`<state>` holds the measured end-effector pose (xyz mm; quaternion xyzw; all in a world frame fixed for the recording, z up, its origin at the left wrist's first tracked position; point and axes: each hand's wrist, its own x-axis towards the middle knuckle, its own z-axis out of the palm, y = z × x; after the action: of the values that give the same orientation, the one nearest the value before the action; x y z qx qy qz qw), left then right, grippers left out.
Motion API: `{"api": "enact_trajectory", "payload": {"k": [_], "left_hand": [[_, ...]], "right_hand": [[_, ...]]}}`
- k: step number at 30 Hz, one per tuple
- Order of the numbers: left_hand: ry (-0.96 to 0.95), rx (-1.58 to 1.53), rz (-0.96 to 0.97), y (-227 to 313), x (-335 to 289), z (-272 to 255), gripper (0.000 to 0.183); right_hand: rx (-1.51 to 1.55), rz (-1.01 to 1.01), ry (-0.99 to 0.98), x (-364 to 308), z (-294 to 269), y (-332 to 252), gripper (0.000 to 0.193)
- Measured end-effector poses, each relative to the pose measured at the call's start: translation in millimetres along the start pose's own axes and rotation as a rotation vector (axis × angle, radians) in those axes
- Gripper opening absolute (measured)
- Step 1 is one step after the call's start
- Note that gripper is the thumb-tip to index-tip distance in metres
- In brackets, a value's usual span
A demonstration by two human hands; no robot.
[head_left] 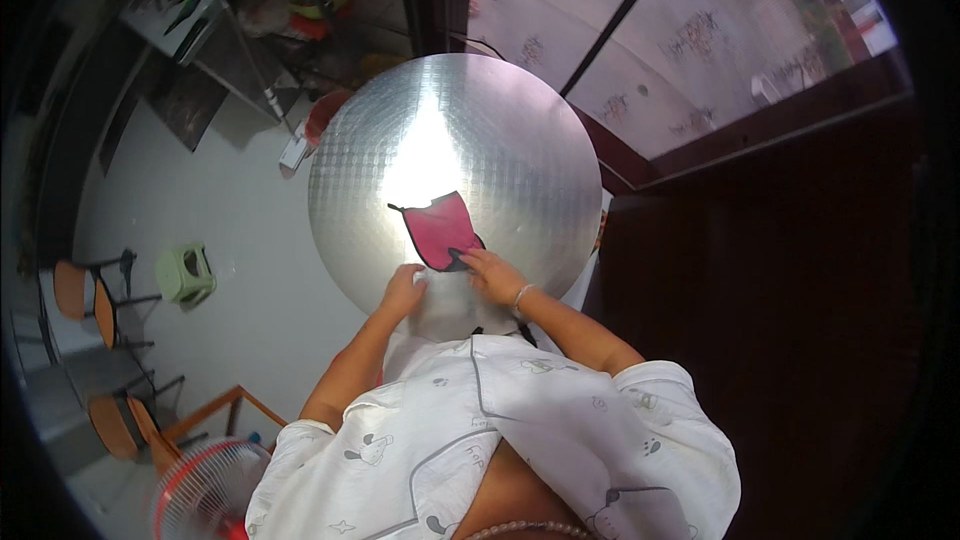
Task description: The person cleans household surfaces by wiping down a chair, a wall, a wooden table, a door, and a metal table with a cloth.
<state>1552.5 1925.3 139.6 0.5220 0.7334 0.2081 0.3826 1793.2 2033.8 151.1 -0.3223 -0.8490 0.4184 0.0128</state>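
Observation:
A pink pot holder with black edging lies on a round, silvery, shiny table. A small black loop sticks out at its upper left corner, and its near end shows a dark patch. My right hand, with a bracelet at the wrist, has its fingers closed on that dark near-right end. Nothing shows in my left hand, which rests by the near part of the table, just short of the pot holder, fingers a little bent and apart.
To the left stand a pale green stool, chairs with tan seats and a fan with a red rim. Behind the table is a red bucket. A dark wooden panel rises on the right, below a window.

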Motion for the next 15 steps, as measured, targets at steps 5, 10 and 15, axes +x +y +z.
{"api": "enact_trajectory", "payload": {"k": [5,10,15], "left_hand": [[-0.11,0.064,0.162,-29.7,76.8,-72.1,0.04],[-0.209,0.272,0.221,-41.3,150.5,-131.9,0.057],[-0.297,0.249,0.241,-48.9,192.9,-173.8,0.053]], "right_hand": [[-0.1,0.156,0.146,47.4,14.9,-20.2,0.056],[0.025,0.526,0.104,93.1,34.6,-53.1,0.058],[0.021,0.66,0.11,129.1,47.4,-72.0,0.061]]}}
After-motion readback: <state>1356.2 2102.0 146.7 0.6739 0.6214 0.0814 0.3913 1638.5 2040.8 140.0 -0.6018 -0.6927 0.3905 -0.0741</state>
